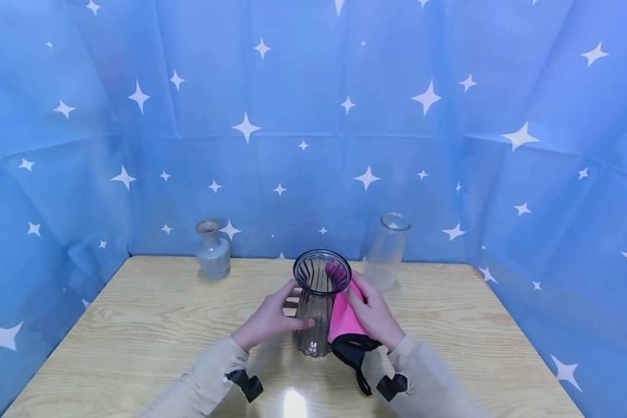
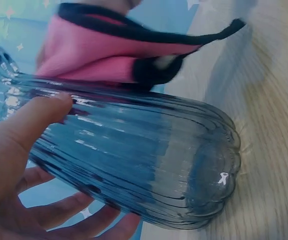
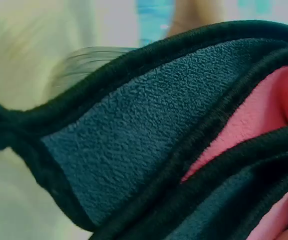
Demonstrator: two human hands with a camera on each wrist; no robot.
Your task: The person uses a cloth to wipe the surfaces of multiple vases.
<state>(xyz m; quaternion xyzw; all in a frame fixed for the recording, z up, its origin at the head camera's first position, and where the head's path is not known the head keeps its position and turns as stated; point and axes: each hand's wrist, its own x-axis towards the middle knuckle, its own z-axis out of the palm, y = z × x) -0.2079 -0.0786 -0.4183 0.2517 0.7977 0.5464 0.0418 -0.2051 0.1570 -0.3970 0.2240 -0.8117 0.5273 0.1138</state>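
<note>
A ribbed, smoky-grey glass vase [image 1: 320,322] with a flared rim stands upright at the middle of the table. My left hand [image 1: 269,321] grips its left side, thumb across the front and fingers spread behind it; the ribs and scalloped base show in the left wrist view. In my right hand [image 1: 375,315] is a pink cloth [image 1: 345,319] with black trim and a hanging loop, bunched against the vase's right side near the rim. The dark fleecy side of the cloth fills most of the right wrist view and hides the fingers there.
Behind and to the right stands a tall clear glass vase [image 1: 386,255], close to my right hand. A small blue-grey vase [image 1: 214,258] with a narrow neck stands at the back left. Blue star-patterned curtains [image 1: 303,104] enclose the wooden table [image 1: 151,337] at the back and sides.
</note>
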